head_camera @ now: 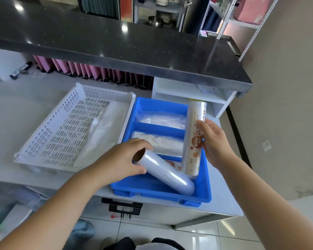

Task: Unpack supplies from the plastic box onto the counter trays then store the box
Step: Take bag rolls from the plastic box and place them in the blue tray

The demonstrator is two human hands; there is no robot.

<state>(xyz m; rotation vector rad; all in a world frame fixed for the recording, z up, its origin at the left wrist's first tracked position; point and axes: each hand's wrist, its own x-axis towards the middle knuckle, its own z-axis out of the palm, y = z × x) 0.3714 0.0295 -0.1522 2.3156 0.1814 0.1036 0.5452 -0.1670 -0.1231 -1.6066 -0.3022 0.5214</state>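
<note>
Gripping the cardboard end of a plain film roll [167, 173] with curled fingers [143, 144], the left hand [123, 161] is holding it slanted in the six o'clock compartment of the blue tray [161, 194], apparently to lay it flat. At three o'clock, the right hand [214, 141] is pinching a labelled roll [192, 139] upright, seemingly making room. Clear bags [105, 130] in the white tray [42, 130] are blurring into glare, and the plastic box is not showing plainly.

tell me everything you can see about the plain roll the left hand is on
The plain roll is glossy clear film wound on a brown cardboard core. It lies slanted in the blue tray's nearest compartment, lower end near the tray's front wall. The left hand grips its core end.
</note>
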